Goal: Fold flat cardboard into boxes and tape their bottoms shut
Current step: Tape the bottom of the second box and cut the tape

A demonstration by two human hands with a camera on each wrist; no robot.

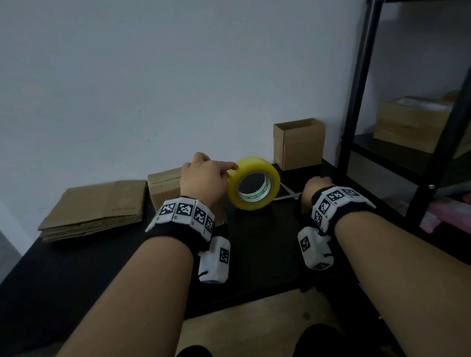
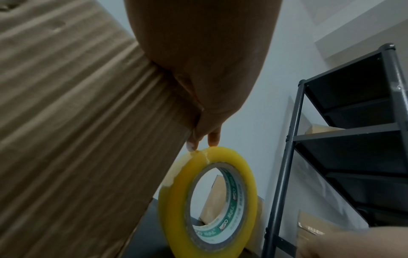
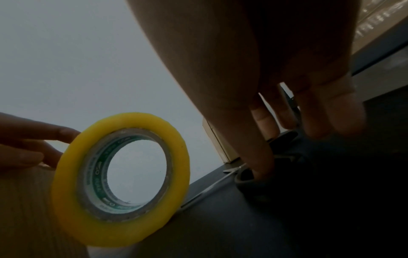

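Left hand (image 1: 201, 177) fingertips pinching upright tape roll (image 1: 253, 183) rim, right hand (image 1: 314, 194) apparently grasping scissors (image 3: 220, 185) just right.

Hardly any writing is showing clearly enough to read. The yellow tape roll (image 2: 207, 200) is carrying a green and white printed label around the inside of its cardboard core; letters and a small logo are showing there in both wrist views, but they are coming out too blurred and skewed to make out. The top sheet of the flat cardboard stack (image 1: 98, 206) is bearing a faint printed line near its front edge, too small to read. The wristbands (image 1: 185, 211) and the white wrist camera housings (image 1: 215, 258) are displaying black-and-white square fiducial markers, with tiny illegible digits beneath some.
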